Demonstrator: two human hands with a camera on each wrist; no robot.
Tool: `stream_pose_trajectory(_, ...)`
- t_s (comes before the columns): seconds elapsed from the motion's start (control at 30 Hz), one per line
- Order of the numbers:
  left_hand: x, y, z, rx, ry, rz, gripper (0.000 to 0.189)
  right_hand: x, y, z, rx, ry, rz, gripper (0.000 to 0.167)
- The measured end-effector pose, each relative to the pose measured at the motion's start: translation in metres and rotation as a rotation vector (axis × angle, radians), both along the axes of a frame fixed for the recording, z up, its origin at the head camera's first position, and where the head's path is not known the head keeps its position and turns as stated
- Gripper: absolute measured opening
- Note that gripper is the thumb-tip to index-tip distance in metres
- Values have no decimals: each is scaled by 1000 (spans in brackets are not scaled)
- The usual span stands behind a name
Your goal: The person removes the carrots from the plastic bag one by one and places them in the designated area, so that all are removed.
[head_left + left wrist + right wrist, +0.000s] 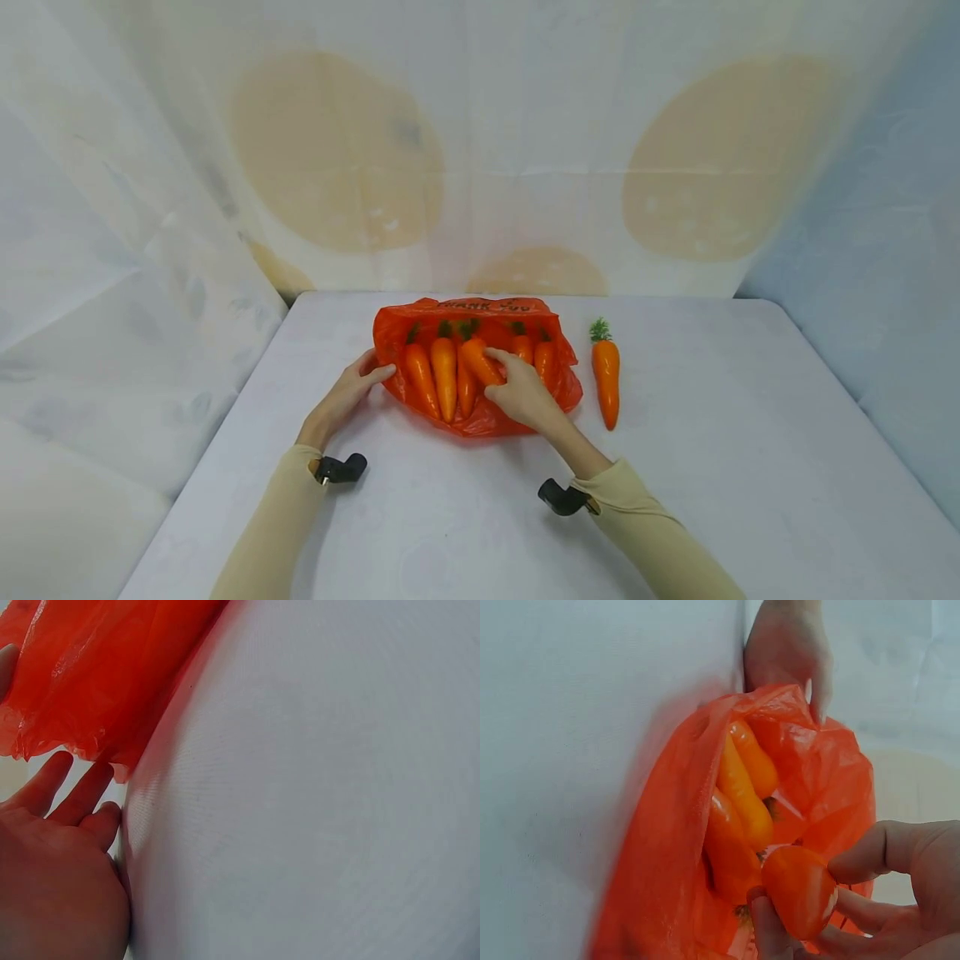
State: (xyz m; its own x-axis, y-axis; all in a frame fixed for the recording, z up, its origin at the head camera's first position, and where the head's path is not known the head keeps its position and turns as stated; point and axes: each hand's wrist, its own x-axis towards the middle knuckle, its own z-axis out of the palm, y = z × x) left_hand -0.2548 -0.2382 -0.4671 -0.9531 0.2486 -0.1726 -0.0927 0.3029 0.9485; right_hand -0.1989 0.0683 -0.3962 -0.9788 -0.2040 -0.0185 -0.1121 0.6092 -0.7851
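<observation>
An orange-red plastic bag [480,427] lies on its side on the table, its mouth toward me and dark lettering on its far flap. Several toy carrots with green tops lie in it, one of them a lighter orange carrot [445,379]. At the bag's left edge, my left hand [351,393] holds the plastic, thumb over it and other fingers behind; in the left wrist view three fingers [80,796] extend loosely along its border. My right hand [523,393] grips a carrot [799,889] by its tapered body, between thumb and fingers, over the bag's mouth.
Right of the bag, a single carrot [606,383] lies on the white table [712,433], its leafy top pointing away. Pale cloth [525,125] with tan patches hangs behind the table, and more cloth hangs at both sides.
</observation>
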Motion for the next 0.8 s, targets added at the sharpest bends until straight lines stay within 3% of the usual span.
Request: stream_pose_trajectory(0.8,-4,-2,-5,-6,6,-1,81,15,16,5,-98,-39,34,55)
